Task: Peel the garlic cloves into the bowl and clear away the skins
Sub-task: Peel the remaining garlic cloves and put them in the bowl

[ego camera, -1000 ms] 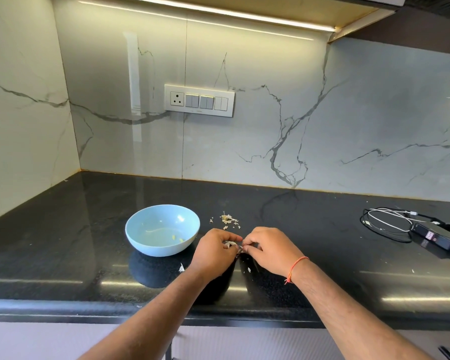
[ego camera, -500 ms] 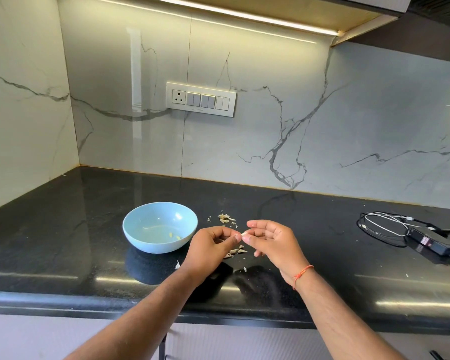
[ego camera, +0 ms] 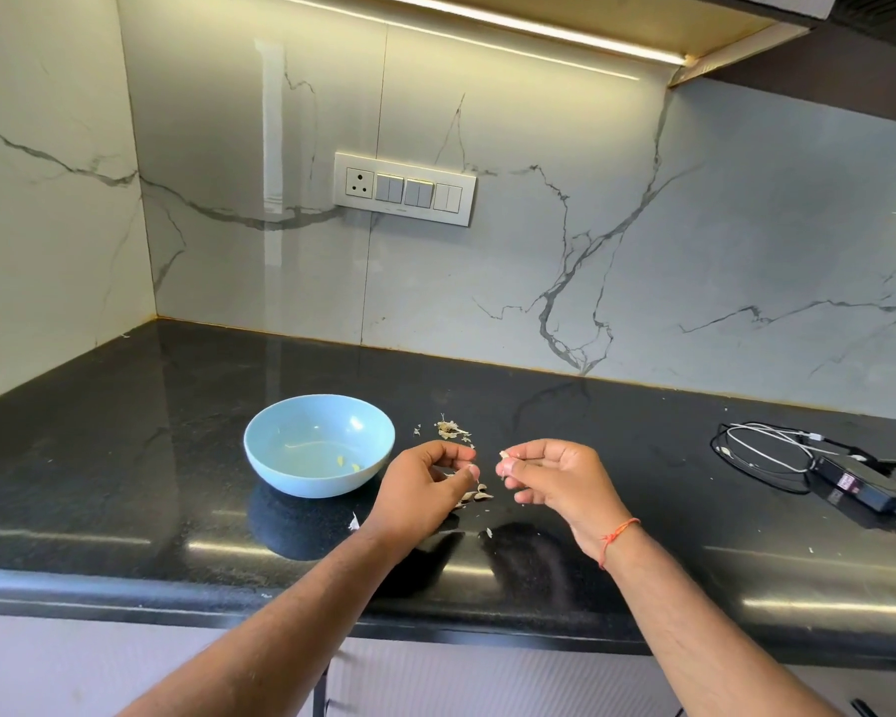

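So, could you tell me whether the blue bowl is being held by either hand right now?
No, the blue bowl sits alone on the black counter, with the left hand and right hand both raised to its right, apart from it.

— How many bowls on the tabletop (ego camera: 125,483)?
— One light blue bowl (ego camera: 319,445), with two small yellowish bits inside.
— Hands?
— Two: the left hand (ego camera: 422,489) and the right hand (ego camera: 554,478). One garlic clove (ego camera: 505,458), pinched in the right.
— Skins?
— Two little heaps: one pile of skins (ego camera: 451,429) behind the hands, one cluster of skins (ego camera: 474,495) under them, plus scattered flecks too small to count.
— Anything else?
— One switch panel (ego camera: 404,188) with one socket, one black adapter (ego camera: 859,483), one orange wrist thread (ego camera: 616,535).
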{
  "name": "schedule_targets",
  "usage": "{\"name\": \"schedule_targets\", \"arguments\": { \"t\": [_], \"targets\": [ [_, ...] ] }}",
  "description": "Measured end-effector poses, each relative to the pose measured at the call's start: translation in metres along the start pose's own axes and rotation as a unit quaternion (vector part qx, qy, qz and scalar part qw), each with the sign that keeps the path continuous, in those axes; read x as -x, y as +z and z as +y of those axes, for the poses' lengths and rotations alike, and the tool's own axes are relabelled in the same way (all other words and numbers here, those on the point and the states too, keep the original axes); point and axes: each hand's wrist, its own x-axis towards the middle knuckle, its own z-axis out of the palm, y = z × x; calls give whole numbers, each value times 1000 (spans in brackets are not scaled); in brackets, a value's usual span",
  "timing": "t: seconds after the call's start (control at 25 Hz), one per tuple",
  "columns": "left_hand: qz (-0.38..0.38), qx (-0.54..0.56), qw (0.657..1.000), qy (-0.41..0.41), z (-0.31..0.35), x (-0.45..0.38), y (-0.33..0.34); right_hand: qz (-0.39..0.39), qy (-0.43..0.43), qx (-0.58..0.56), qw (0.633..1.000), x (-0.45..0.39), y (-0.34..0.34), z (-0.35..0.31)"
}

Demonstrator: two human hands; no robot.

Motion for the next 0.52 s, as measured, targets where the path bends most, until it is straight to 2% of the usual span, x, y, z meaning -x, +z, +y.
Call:
{"name": "schedule_targets", "arguments": {
  "t": [0.08,0.2,0.32,0.44,0.52],
  "targets": [
    [3,-11,1000,0,0,-1,0,-17,-20,163,986,-4,-10,-5],
    [4,-32,999,6,-2,-1,0,-36,-64,359,930,-13,-19,-21],
    [8,-54,998,9,-3,-2,1,-52,-107,446,887,-15,-13,-33],
    [5,-76,997,19,-4,-2,2,-104,-123,555,816,-14,0,-33],
    [-1,-79,997,22,-5,-2,4,-75,-140,552,819,-17,-1,-37]
  ]
}}
